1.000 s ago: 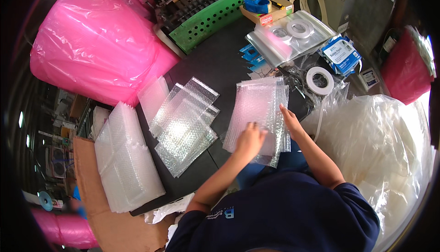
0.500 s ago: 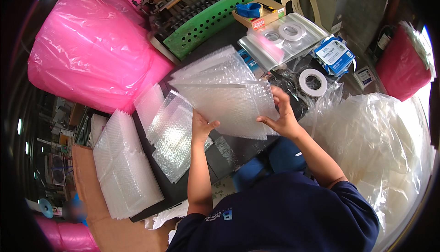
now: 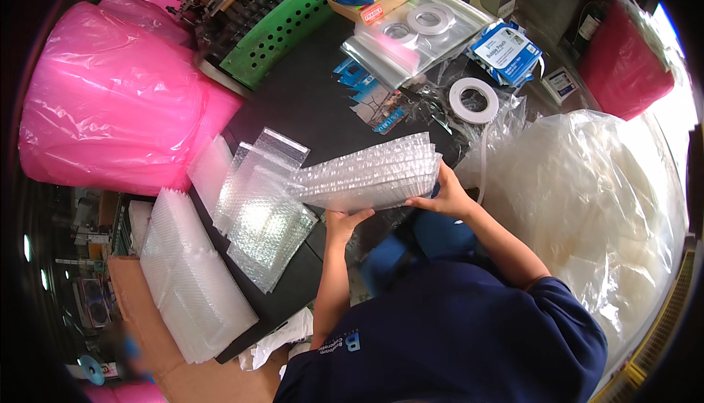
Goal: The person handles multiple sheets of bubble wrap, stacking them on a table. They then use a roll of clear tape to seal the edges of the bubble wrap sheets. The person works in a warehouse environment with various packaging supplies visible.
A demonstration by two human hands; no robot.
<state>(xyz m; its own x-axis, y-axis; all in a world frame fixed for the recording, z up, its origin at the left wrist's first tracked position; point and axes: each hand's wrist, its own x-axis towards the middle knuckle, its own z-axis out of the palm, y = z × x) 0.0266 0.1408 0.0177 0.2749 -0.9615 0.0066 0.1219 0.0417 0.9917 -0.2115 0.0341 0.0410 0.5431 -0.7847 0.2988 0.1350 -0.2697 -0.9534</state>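
Between my two hands is a fanned stack of clear bubble pouches (image 3: 370, 174), tilted so its layered edges show. My left hand (image 3: 346, 225) grips the near edge from below, its thumb along the front. At the right end, my right hand (image 3: 449, 195) pinches the stack, thumb in front and fingers partly hidden behind. Left of the stack, more loose bubble pouches (image 3: 268, 238) lie overlapping on the black table (image 3: 293, 88). A taller pile of bubble-wrap sheets (image 3: 192, 278) lies along the table's left edge.
Large pink plastic-wrapped bundles (image 3: 117, 102) stand at the left. Farther back are a green perforated rail (image 3: 293, 25), a cardboard box (image 3: 374, 7) with blue tape, clear film with white tape rolls (image 3: 430, 19), and blue-labelled packs (image 3: 506, 55). A big clear plastic bag (image 3: 587, 220) fills the right.
Both hands have tipped the pouch stack from showing its broad face to showing its layered edges. The stack sits lower, and the whole view has shifted slightly.
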